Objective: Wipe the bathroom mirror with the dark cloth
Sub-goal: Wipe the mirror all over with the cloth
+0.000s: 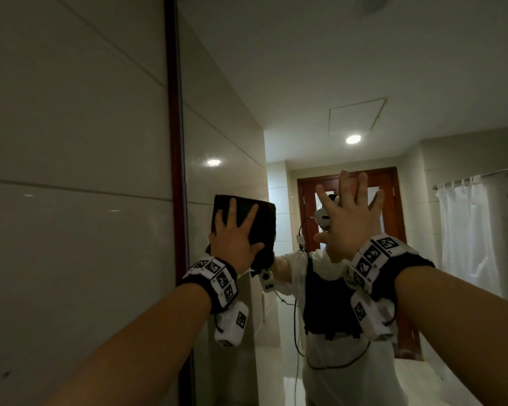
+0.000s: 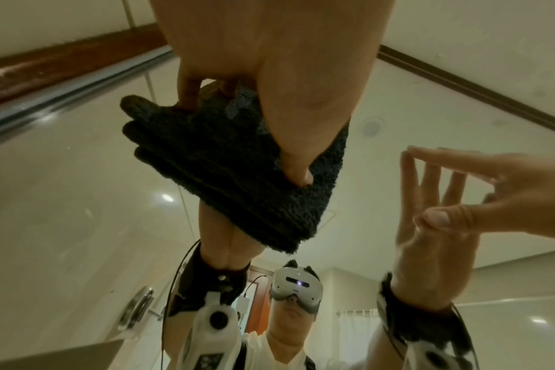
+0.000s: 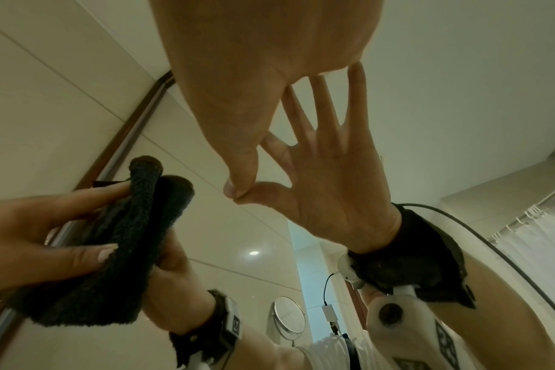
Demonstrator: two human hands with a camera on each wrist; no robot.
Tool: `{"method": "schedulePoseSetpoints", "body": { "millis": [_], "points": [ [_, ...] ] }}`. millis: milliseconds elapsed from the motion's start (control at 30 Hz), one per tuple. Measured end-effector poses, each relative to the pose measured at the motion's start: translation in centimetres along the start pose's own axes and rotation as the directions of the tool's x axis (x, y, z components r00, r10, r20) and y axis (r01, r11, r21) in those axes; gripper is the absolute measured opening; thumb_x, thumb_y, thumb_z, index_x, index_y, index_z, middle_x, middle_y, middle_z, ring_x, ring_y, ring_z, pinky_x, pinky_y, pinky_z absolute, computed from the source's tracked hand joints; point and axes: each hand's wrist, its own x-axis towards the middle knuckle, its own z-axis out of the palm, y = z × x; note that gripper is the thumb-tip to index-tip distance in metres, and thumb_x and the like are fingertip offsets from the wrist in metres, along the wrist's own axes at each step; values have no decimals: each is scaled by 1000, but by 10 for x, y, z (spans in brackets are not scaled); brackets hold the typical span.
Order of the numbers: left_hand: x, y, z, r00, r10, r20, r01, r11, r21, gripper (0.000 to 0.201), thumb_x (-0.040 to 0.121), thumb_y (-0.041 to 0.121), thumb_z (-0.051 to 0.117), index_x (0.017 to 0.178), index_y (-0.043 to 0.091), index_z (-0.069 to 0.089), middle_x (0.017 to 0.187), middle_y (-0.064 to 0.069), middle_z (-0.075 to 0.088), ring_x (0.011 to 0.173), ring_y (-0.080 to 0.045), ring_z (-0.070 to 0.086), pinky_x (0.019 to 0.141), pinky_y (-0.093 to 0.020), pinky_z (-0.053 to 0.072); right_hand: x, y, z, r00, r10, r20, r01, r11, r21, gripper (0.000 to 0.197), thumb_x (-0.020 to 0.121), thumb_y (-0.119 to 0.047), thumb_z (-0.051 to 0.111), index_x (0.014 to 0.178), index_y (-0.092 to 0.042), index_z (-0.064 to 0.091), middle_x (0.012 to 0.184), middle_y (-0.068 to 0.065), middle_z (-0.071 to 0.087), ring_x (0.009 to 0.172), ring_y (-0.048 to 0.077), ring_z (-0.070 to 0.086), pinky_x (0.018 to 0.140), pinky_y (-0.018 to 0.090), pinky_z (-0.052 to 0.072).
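Note:
The bathroom mirror [image 1: 232, 112] fills the middle and right of the head view. My left hand [image 1: 236, 230] presses a folded dark cloth [image 1: 264, 212] flat against the glass, close to the mirror's left edge, with straight fingers spread over it. In the left wrist view the cloth [image 2: 238, 175] is bunched under the left hand [image 2: 270, 75], the thumb pushing into its lower fold. My right hand [image 1: 346, 212] rests on the glass to the right of the cloth, fingers straight and spread, holding nothing. The right wrist view has the right hand [image 3: 270, 75] meeting its reflection fingertip to fingertip, beside the cloth [image 3: 127, 237].
A red-brown frame [image 1: 173, 142] runs down the mirror's left edge, with a glossy tiled wall [image 1: 71, 171] beyond it. The glass reflects a person wearing a headset, a wooden door [image 1: 393, 200], a white shower curtain [image 1: 467, 230] and a small round mirror [image 3: 289, 315].

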Motion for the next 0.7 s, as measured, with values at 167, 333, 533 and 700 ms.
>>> {"method": "schedulePoseSetpoints", "body": {
  "millis": [167,333,533,700],
  "points": [
    [12,5,-9,1000,-26,9,26,1000,-11,91,89,53,59,151,48,-8,161,0,-24,147,-39,-6,112,-63,25,-1,-4,-8,1000,10,-11,-10,999,-46,110,74,-77,59,154,-37,-6,160,17,-20,145,50,-15,112,70,4],
    [47,9,-31,999,-38,-16,37,998,-50,92,88,51,62,151,49,-6,161,1,-21,148,-38,-6,112,-64,23,8,-6,-15,990,21,-141,-23,1000,-13,86,73,-72,62,145,-38,31,158,15,15,143,49,11,112,68,15],
    [79,7,-53,999,-32,-22,30,997,-70,92,88,46,64,150,51,-4,162,1,-20,148,-38,-5,111,-67,21,48,-19,-28,978,-56,-203,58,998,7,96,76,-76,54,152,-41,8,163,11,-1,147,46,-3,113,69,8],
    [96,0,-61,999,-35,-38,33,998,-48,92,88,51,62,150,51,-6,162,1,-20,147,-39,-5,111,-65,21,55,-31,-17,990,-22,-139,24,1000,12,103,78,-78,51,153,-40,-7,161,11,-23,145,46,-22,113,70,-2]
  ]
}}
